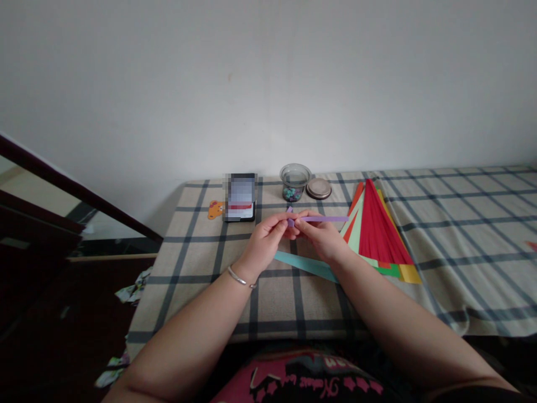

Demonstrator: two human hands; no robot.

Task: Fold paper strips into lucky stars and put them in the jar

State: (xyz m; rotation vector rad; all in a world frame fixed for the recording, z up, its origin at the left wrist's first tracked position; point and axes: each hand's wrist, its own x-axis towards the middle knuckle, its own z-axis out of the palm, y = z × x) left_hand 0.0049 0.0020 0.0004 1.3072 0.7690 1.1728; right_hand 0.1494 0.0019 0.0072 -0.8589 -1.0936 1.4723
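Note:
A purple paper strip (323, 219) is pinched between my two hands above the middle of the table. My left hand (271, 232) grips its folded or knotted end, where a short tip pokes up. My right hand (319, 232) holds the strip close beside that fold, and the long free end runs out to the right. The fingertips of both hands almost meet, hiding part of the fold. Beneath my wrists lies a light blue paper strip (306, 265), partly covered by my right forearm.
Fanned paper strips (380, 229) in red, green, orange and yellow lie right of my hands. Behind stand a clear plastic cup (295, 182) holding small coloured pieces and a round lid (319, 188). A phone (240, 198) rests on the checked tablecloth (197, 252) beside an orange bear cutout (215, 210).

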